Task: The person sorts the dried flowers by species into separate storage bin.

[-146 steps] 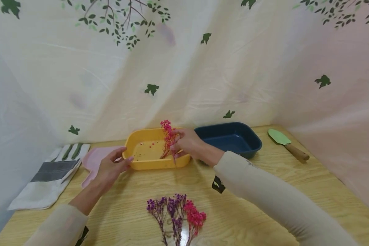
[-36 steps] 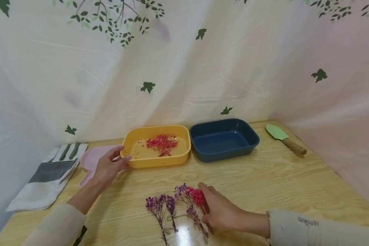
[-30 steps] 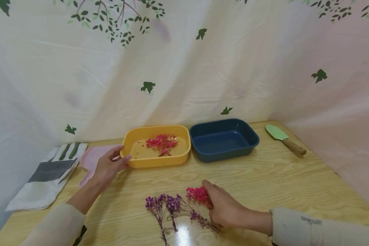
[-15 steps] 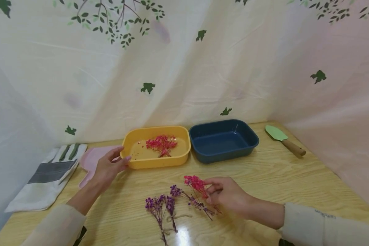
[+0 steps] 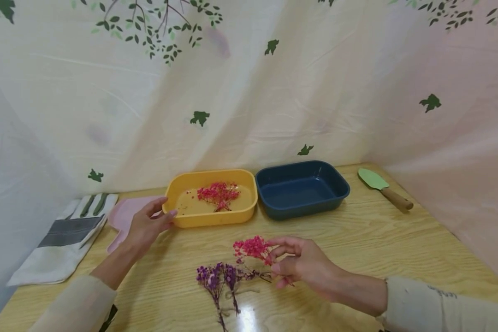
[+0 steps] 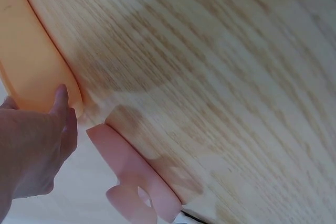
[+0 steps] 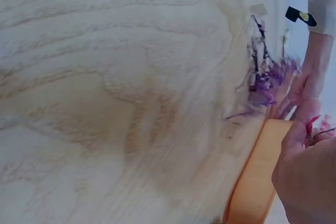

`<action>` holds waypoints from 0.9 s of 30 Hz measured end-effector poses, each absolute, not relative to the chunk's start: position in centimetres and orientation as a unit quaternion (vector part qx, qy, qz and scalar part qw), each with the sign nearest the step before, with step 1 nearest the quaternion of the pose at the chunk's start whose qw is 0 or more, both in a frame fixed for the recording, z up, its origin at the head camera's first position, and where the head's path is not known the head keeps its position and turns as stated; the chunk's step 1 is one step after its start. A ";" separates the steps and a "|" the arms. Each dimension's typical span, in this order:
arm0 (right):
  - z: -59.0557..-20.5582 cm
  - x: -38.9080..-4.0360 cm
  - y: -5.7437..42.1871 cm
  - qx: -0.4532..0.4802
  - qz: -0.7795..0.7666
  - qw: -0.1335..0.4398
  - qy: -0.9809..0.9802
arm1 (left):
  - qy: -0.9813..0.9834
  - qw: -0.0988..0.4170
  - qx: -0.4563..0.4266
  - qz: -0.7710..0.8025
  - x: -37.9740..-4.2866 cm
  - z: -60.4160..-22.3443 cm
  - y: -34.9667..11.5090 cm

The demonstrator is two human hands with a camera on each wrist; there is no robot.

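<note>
My right hand (image 5: 305,265) pinches the stems of a bunch of pink dried flowers (image 5: 252,247), raised a little above the table's front part. Just below the bunch, a purple dried-flower sprig (image 5: 249,275) lies partly hidden by it. To the left are two more bunches of purple dried flowers (image 5: 209,279), their stems toward me. My left hand (image 5: 147,226) holds the left end of a yellow tray (image 5: 216,219), thumb on the front wall, as the left wrist view also shows. Inside that tray lie pink dried flowers (image 5: 219,193) and a few loose bits.
A dark blue tray (image 5: 303,211) stands right of the yellow one. Farther right lies a green trowel (image 5: 383,186) with a wooden handle. At left are a flat pink item with a handle (image 5: 126,214) and striped white gloves (image 5: 72,235). A printed curtain hangs behind.
The right hand has left the yellow tray, where pink flowers now lie, and taken the pink bunch from the table. It has drawn it up and left, apart from the purple sprig. The left hand stays.
</note>
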State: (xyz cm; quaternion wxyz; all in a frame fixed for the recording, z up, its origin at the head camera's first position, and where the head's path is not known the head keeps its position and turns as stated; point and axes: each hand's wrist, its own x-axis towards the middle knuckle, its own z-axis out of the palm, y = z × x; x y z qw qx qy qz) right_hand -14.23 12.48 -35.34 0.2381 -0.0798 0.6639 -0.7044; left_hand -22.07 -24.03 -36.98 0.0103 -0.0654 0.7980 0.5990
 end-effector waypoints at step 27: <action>-32.1 -19.3 9.7 -0.099 -0.739 0.184 0.641 | 0.797 0.006 -0.058 0.601 -22.1 -37.0 -24.2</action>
